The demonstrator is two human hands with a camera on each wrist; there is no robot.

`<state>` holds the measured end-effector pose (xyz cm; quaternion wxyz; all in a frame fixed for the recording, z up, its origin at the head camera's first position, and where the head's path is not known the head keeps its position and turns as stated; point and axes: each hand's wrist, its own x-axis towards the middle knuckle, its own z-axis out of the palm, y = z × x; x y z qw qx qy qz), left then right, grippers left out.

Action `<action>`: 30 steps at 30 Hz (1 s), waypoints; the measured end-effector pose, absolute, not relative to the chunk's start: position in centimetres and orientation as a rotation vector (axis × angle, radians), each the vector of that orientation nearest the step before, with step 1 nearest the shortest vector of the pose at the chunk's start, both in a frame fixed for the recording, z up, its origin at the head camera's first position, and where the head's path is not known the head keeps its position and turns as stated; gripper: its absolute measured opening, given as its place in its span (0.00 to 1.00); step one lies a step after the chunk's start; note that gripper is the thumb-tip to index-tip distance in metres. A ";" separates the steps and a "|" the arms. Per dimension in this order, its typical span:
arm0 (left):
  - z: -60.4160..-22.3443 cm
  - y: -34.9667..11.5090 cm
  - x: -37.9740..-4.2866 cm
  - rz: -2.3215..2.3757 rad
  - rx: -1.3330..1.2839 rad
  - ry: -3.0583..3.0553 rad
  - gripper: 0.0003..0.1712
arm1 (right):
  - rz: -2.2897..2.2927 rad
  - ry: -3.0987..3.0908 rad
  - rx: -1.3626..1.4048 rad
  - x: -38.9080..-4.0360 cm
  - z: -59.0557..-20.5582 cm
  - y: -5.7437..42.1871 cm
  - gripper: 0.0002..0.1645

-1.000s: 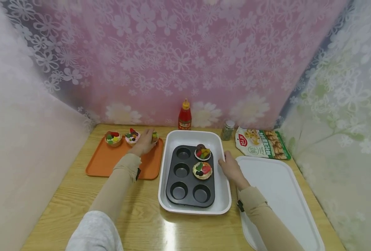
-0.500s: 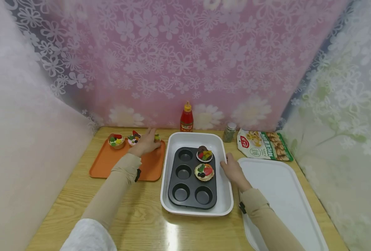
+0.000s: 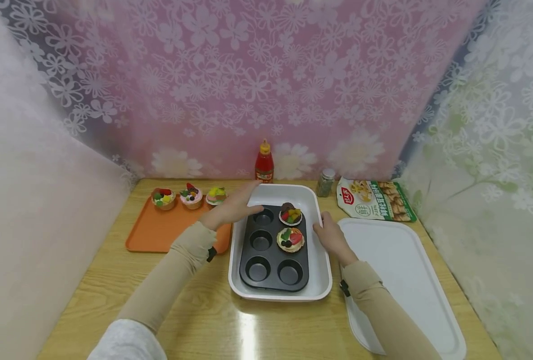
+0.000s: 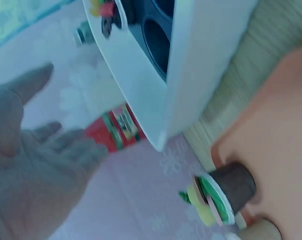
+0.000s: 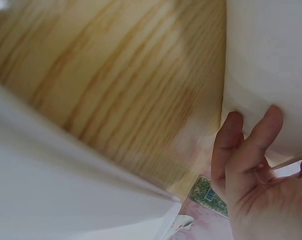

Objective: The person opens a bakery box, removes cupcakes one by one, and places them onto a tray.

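My left hand (image 3: 233,206) hovers over the left rim of a deep white tray (image 3: 315,280), fingers stretched out and nothing held; the left wrist view shows its palm (image 4: 36,185) bare. With my right hand (image 3: 332,240) I grip the tray's right rim, and the right wrist view shows fingertips (image 5: 273,117) against its outer wall. Inside the tray lies a dark muffin pan (image 3: 273,257). Two of its cups in the right column bear a fruit tart (image 3: 291,240) and a fruit cupcake (image 3: 291,216). Several fruit-topped cupcakes (image 3: 191,196) stand along the back of an orange tray (image 3: 151,235).
Behind the white tray stands a red sauce bottle (image 3: 264,165) with a yellow cap. A spice jar (image 3: 326,183) and a food packet (image 3: 376,200) are at the back right. A flat white tray (image 3: 401,280) lies at the right, partly under my right forearm.
My left hand has left the cupcake at the orange tray's right end and moved right, over the deep tray's rim. That cupcake stays on the orange tray. My right hand keeps its grip.
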<state>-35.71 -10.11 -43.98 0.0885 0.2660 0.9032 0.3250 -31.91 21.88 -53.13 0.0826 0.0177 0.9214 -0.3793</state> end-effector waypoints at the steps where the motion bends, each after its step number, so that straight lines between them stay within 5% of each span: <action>1: -44.0 -9.7 -35.6 0.957 0.823 2.657 0.48 | -1.134 2.751 0.055 -31.9 -53.1 21.9 0.23; 30: -46.7 -3.5 -32.7 0.751 0.989 2.440 0.44 | -1.146 2.754 0.060 -31.9 -53.2 21.8 0.22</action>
